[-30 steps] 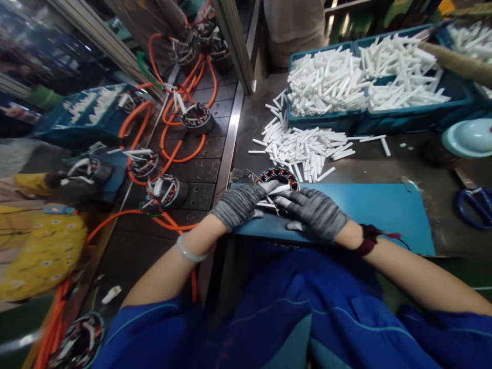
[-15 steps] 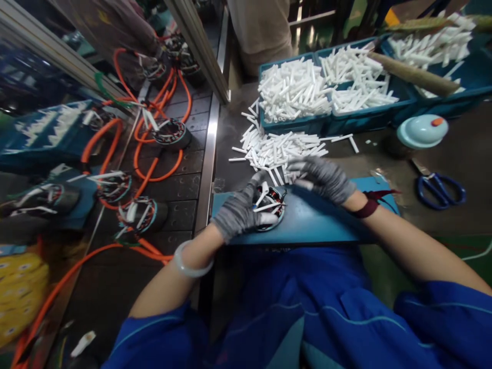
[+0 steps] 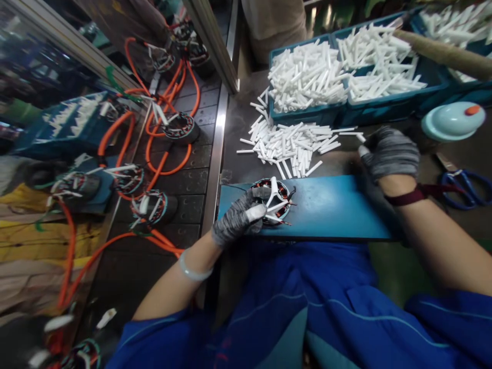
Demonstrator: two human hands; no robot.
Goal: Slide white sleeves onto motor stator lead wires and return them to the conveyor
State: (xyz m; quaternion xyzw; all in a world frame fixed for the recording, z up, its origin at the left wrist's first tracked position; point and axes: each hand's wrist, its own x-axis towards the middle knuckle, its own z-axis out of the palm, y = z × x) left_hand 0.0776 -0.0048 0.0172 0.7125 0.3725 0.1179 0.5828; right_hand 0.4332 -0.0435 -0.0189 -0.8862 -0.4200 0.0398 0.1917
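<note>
A round wound coil part (image 3: 282, 188) with white sleeves and dark wire ends rests on the blue board (image 3: 326, 207). Gloved in grey, my left hand (image 3: 246, 211) is closed on its left side, thumb and fingers around the white sleeves. My right hand (image 3: 392, 154), also gloved, is off to the right beyond the board's back edge, its fingers curled together around a short white tube (image 3: 360, 138) whose end sticks out. Loose white tubes (image 3: 292, 146) lie in a pile behind the board.
Teal bins of white tubes (image 3: 307, 77) stand at the back. A pale blue lidded container (image 3: 453, 121) and blue-handled scissors (image 3: 467, 187) are at the right. More coil parts (image 3: 180, 127) and orange hoses (image 3: 154, 177) occupy the left line. A person stands behind.
My right hand has moved right, away from the pile's front, and its fingers have curled in. My left hand has shifted its fingers onto the sleeves. The view has shifted slightly.
</note>
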